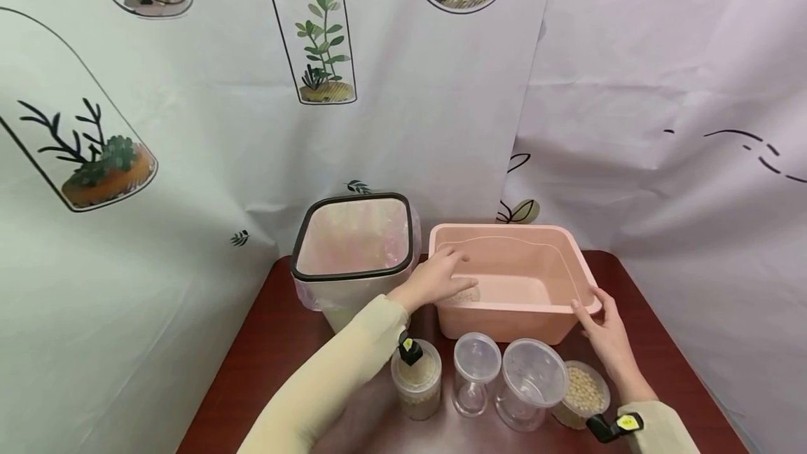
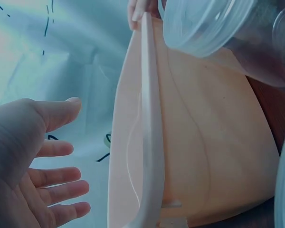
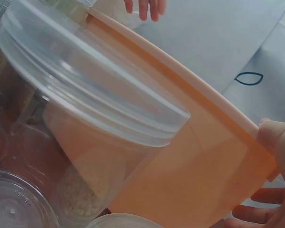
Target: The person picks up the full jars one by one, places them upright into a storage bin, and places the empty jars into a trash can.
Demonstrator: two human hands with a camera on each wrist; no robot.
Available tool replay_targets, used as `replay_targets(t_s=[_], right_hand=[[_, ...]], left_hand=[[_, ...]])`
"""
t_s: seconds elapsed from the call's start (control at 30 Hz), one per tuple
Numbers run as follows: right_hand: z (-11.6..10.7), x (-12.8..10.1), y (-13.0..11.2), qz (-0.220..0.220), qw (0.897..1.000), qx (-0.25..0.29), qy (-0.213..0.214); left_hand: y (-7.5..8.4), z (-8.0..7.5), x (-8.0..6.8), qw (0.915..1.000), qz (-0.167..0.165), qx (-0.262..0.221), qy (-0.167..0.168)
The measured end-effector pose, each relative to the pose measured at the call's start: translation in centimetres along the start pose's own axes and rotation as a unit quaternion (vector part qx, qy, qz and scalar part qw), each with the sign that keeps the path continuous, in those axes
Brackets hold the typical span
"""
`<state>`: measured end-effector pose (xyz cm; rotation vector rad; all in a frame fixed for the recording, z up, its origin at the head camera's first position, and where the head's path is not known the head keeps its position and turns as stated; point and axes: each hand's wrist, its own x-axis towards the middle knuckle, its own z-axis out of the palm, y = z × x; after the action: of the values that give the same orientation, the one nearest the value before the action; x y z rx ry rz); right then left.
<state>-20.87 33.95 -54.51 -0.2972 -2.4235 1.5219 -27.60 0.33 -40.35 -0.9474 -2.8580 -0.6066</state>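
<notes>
One pink plastic basin (image 1: 513, 279), rectangular and smooth, is being kept at the bench's (image 1: 265, 342) twelve o'clock. Its right corner is being gripped by the right hand (image 1: 607, 331); the left hand (image 1: 435, 277), fingers spread, is being held over its left rim. Four clear round jars (image 1: 532, 382) are being kept at six o'clock, one lined bin (image 1: 353, 251) at nine.

Left hand (image 1: 435, 277) hides part of pale heap in basin (image 1: 555, 310) — heap's makeup too small to tell.

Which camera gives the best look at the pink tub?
The head view: the whole pink tub shows, open top and both hands at its rim. The left wrist view shows only its rim edge-on; the right wrist view shows one outer wall behind a clear jar.
</notes>
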Motion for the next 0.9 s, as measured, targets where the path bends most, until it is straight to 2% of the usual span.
replay_targets(t_s=[0.07, 0.2, 0.4, 0.47, 0.57, 0.67, 0.83, 0.87, 0.9], right_hand=[[0.0, -0.2, -0.4, -0.002, 1.000, 0.000, 0.002], [-0.4, -1.4, -3.0, -0.009, 1.000, 0.020, -0.012], [-0.1, -0.8, -1.4, -0.015, 0.999, 0.036, -0.002], [-0.1, -0.9, -1.6, -0.013, 0.999, 0.046, 0.002], [-0.2, -1.3, -2.4, -0.014, 0.999, 0.044, -0.016], [0.1, 0.0, 0.2, -0.005, 0.999, 0.045, 0.001], [0.7, 2.7, 6.0, -0.017, 0.999, 0.044, 0.010], [0.9, 3.0, 6.6, -0.021, 0.999, 0.039, 0.011], [0.5, 2.8, 6.2, -0.028, 0.998, 0.061, -0.003]], left_hand=[[0.0, -0.2, -0.5, 1.0000, 0.005, -0.005, 0.006], [0.0, -0.4, -1.2, 0.9998, 0.010, -0.006, 0.014], [0.1, -0.7, -2.4, 0.9993, 0.022, -0.010, 0.028], [0.0, -0.9, -2.9, 0.9990, 0.024, -0.013, 0.036], [0.0, -1.0, -3.7, 0.9987, 0.019, -0.015, 0.045], [0.0, -1.1, -4.5, 0.9988, 0.010, -0.018, 0.045], [-0.1, -1.1, -5.6, 0.9981, 0.022, -0.024, 0.052], [-0.2, -1.1, -5.9, 0.9979, 0.025, -0.024, 0.055], [-0.3, -1.1, -6.1, 0.9977, 0.027, -0.024, 0.057]])
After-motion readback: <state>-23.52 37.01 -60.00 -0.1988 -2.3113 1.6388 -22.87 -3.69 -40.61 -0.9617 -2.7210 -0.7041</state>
